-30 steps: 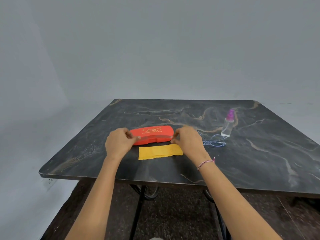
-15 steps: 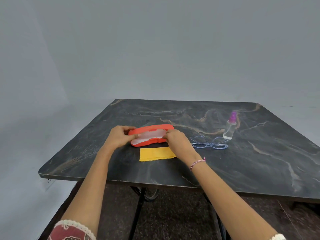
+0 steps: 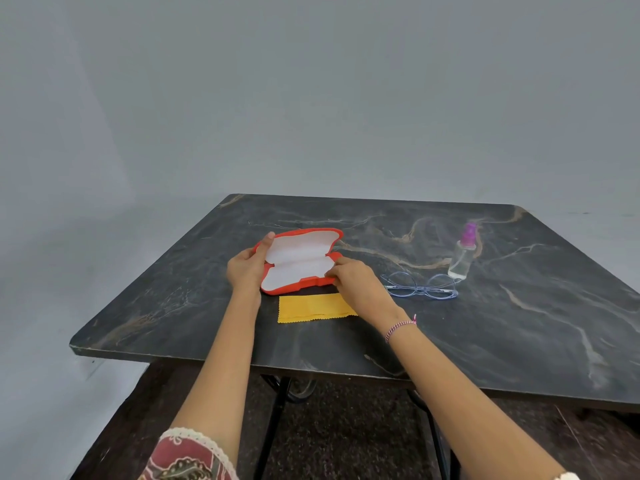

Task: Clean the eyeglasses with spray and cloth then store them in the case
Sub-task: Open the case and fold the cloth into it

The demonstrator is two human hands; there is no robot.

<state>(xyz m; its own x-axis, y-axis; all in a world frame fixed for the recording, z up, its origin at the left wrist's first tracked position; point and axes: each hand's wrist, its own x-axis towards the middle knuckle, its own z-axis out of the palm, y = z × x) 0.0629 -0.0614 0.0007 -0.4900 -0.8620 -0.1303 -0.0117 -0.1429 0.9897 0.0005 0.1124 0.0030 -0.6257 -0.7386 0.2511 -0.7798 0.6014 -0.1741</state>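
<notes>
The red case (image 3: pixel 298 263), shut a moment before, was now wide open, the left hand (image 3: pixel 246 268) holding its lid and the right hand (image 3: pixel 353 278) pinching its base, ready for the eyeglasses (image 3: pixel 420 287) lying at its 3 o'clock.

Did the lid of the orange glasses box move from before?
Yes. The case lid swung up and back, away from the yellow cloth in front. The left hand holds it; the right hand pinches the case base.
</notes>
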